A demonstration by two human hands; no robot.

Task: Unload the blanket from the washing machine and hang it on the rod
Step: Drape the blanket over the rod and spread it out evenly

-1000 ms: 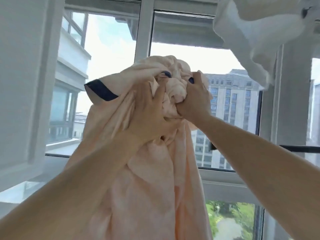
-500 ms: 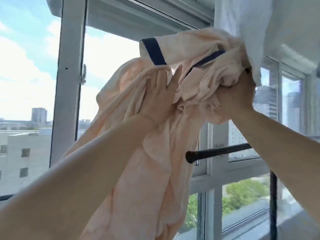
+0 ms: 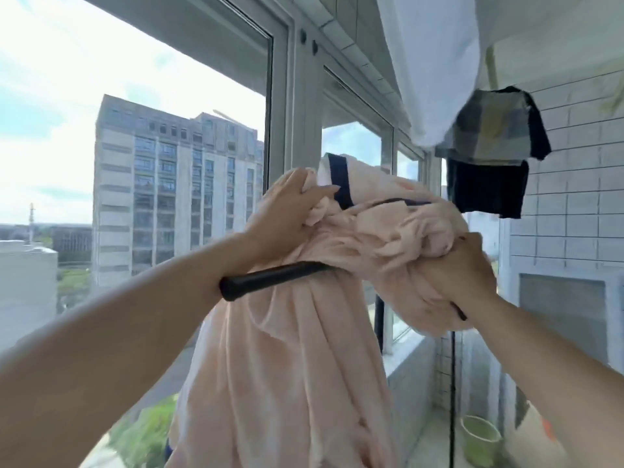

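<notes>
The pale peach blanket [image 3: 287, 366] with dark navy trim lies bunched over the black rod [image 3: 266, 282]. Most of it hangs down in front of the rod, and a crumpled bundle sits on top. My left hand [image 3: 287, 211] grips the bunched fabric at the top left, near the navy-edged corner. My right hand [image 3: 462, 268] grips the bundle from below on the right. The rod's capped end sticks out to the left of the blanket; the rest of the rod is hidden under the fabric.
A large white sheet [image 3: 435, 62] hangs overhead at the top right. Dark and checked clothes [image 3: 493, 153] hang beside a white tiled wall [image 3: 574, 197]. Tall windows [image 3: 169, 163] run along the left. A green bucket [image 3: 479, 437] stands on the floor at the lower right.
The blanket bundle came down from above the rod and now rests over it. My left hand went from lying flat on the fabric to gripping it. The view turned right.
</notes>
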